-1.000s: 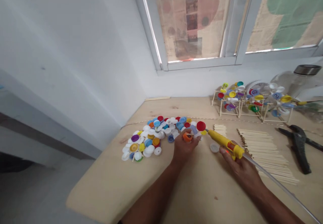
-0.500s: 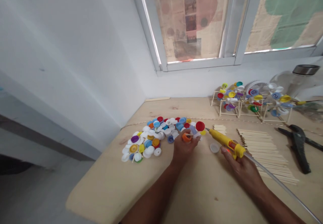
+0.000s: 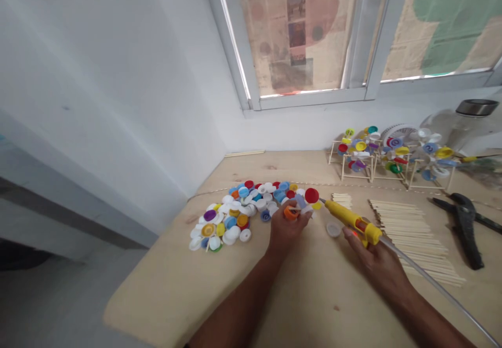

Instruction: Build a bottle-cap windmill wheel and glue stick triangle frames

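Observation:
Pinched in my left hand (image 3: pixel 283 229) is a small cluster of bottle caps (image 3: pixel 300 202), with orange, lilac, white, red and yellow ones showing. My fingers hide part of how the caps are joined. My right hand (image 3: pixel 376 256) is wrapped around a yellow glue gun (image 3: pixel 351 220), and a clear glue stick (image 3: pixel 435 285) runs out of its back. The gun's nozzle tip is right beside the red cap (image 3: pixel 312 195) of the cluster; I cannot tell whether they touch. A loose translucent cap (image 3: pixel 333 229) lies on the table between my hands.
Left of my hands spreads a pile of coloured bottle caps (image 3: pixel 232 234). Wooden sticks (image 3: pixel 415 241) and shorter sticks (image 3: pixel 342 200) lie right, near black pliers-like clamp (image 3: pixel 465 228). Cap wheels on stick frames (image 3: pixel 356 154) stand at the back, by a glass jar (image 3: pixel 466 123).

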### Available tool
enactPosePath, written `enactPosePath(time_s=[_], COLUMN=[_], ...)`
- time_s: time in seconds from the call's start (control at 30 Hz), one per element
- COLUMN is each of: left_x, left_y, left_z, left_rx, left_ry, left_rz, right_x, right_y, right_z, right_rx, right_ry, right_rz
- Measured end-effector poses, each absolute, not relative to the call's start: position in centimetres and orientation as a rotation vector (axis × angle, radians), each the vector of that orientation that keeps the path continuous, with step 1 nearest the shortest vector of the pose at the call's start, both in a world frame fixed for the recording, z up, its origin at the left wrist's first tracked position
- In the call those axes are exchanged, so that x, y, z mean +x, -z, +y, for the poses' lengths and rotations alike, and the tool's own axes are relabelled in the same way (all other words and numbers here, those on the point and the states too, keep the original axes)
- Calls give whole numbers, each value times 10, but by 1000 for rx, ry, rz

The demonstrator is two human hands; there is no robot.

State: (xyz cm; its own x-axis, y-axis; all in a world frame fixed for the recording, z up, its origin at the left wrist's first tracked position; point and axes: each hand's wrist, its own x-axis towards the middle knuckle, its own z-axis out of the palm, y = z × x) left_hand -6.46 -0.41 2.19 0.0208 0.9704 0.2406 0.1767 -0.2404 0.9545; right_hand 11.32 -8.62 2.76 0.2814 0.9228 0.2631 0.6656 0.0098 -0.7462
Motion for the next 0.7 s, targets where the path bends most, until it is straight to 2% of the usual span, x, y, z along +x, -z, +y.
enactPosePath(time_s=[0.7], left_x=[-65], left_y=[-25], left_z=[-6], left_rx=[1524], left_ry=[-1345], left_rz=[1213], right_x=[111], right_y=[-28], right_z=[-89], right_rx=[-1832], right_ry=[-358], right_rz=[-1461])
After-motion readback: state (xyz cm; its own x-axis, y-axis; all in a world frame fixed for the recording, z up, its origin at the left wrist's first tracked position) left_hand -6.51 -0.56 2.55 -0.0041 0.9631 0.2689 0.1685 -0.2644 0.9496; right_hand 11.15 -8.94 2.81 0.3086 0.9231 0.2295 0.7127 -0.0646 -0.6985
